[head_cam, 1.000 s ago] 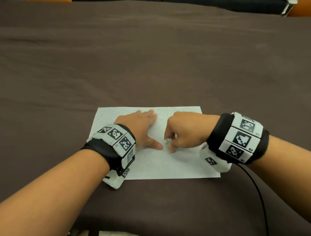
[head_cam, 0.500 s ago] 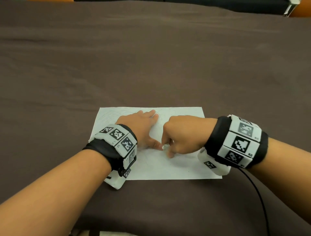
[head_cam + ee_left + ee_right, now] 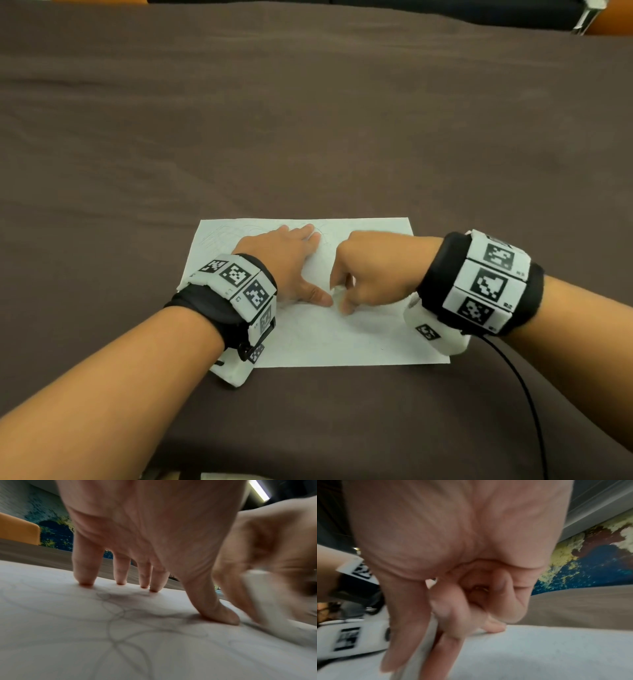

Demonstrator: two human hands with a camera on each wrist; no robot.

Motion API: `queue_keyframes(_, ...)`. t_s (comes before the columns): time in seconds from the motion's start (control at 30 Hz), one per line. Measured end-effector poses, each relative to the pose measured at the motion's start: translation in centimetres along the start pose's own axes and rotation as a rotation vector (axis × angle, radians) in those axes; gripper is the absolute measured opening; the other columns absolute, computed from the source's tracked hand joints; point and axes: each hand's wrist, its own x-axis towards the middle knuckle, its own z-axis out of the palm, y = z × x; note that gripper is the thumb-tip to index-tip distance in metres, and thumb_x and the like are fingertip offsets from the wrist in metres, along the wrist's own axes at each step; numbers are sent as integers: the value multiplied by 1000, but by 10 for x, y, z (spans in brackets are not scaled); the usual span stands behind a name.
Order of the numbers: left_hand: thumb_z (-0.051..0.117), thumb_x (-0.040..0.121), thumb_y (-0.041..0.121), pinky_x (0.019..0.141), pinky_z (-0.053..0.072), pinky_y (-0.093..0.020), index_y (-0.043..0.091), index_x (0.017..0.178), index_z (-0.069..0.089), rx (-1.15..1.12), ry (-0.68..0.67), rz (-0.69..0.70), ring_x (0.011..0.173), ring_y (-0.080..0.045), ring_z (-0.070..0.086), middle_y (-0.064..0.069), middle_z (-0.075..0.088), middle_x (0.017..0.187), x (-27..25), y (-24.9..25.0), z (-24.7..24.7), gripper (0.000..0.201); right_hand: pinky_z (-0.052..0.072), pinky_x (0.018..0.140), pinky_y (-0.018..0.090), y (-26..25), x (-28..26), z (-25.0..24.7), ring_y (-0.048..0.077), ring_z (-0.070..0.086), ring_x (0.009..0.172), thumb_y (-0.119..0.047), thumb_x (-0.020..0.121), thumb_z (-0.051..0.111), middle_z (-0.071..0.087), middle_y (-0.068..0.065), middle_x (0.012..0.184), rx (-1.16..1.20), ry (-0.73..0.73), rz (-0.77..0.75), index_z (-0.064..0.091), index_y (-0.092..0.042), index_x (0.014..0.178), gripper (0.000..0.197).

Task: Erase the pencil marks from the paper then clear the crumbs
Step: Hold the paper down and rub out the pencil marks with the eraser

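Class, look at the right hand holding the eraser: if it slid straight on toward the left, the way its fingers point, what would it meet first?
The left hand's thumb. The right hand pinches the eraser on the paper, and the thumb tip lies pressed on the sheet right beside it; whether they already touch is unclear.

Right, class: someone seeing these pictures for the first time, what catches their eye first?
Two hands meet on a white sheet of paper lying on a brown cloth. The left hand presses flat on the sheet, while the right hand pinches a white eraser against it beside the left thumb. Faint looping pencil marks cross the paper.
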Motion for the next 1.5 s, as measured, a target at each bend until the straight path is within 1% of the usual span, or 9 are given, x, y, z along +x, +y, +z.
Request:
queue_keyframes(0.1, 55, 73, 82, 111, 31, -46, 29, 157, 5, 16, 13, 1, 151, -17, 9, 17, -1, 164, -1, 1, 0, 111, 57, 66, 22, -8, -16, 9, 4, 64, 65, -28, 89, 69, 75, 0, 81, 60, -112, -69, 79, -15, 99, 18)
queue_keyframes(0.17, 54, 74, 82, 111, 31, -45, 29, 157, 5, 17, 21, -1, 150, -16, 10, 18, 0, 164, -2, 2, 0, 110, 43, 49, 9, -11, -21, 11, -8, 57, 53, -24, 92, 69, 72, -4, 75, 47, -189, -89, 78, -14, 101, 16)
queue_keyframes(0.23, 54, 73, 83, 114, 29, -45, 30, 157, 4, 12, 15, -4, 151, -15, 8, 18, -2, 164, -2, 2, -1, 111, 45, 53, 11, -7, -18, 6, -5, 58, 54, -26, 91, 70, 75, -2, 83, 34, -155, -87, 78, -16, 102, 18)
queue_keyframes(0.33, 54, 72, 83, 115, 28, -44, 30, 157, 2, 0, -2, -2, 152, -16, 5, 18, -3, 164, -2, 2, -2, 113, 58, 82, 35, 8, -4, -8, 10, 66, 81, -33, 85, 75, 77, -3, 91, 26, -11, 17, 80, -22, 98, 17)
queue_keyframes(0.4, 54, 73, 82, 114, 29, -45, 30, 157, 1, 1, -14, -4, 152, -16, 5, 18, -4, 164, -3, 2, -3, 113, 60, 82, 43, 14, 1, -15, 18, 66, 85, -34, 82, 78, 76, -4, 88, 40, 24, 76, 80, -26, 91, 13)
queue_keyframes(0.7, 54, 72, 83, 115, 28, -46, 30, 157, 1, 7, 1, -4, 152, -16, 5, 18, -5, 164, -1, 1, -1, 113, 59, 84, 37, -4, -17, 7, 12, 67, 84, -29, 86, 73, 77, -8, 90, 8, -179, -45, 80, -22, 101, 18)
queue_keyframes(1.03, 55, 73, 82, 112, 32, -45, 30, 157, 5, -2, 7, -3, 151, -16, 7, 17, -1, 164, -4, 2, -3, 112, 59, 79, 41, 27, 12, -31, 22, 66, 83, -29, 85, 75, 72, -6, 77, 17, 56, 118, 81, -25, 88, 8)
queue_keyframes(1.33, 56, 74, 81, 115, 28, -45, 29, 157, 2, -10, 6, 3, 152, -17, 5, 17, -4, 164, -3, 1, -2, 112, 57, 89, 36, 11, -12, 0, 13, 67, 92, -35, 88, 73, 77, -8, 99, 25, -138, 3, 79, -24, 107, 22)
queue_keyframes(1.5, 56, 73, 81, 113, 30, -45, 29, 157, 5, -16, 7, 4, 151, -17, 7, 16, -2, 164, -4, 1, -2, 112, 57, 84, 36, 22, 9, -21, 17, 66, 89, -35, 85, 78, 76, -4, 93, 74, 2, 92, 80, -23, 97, 18)
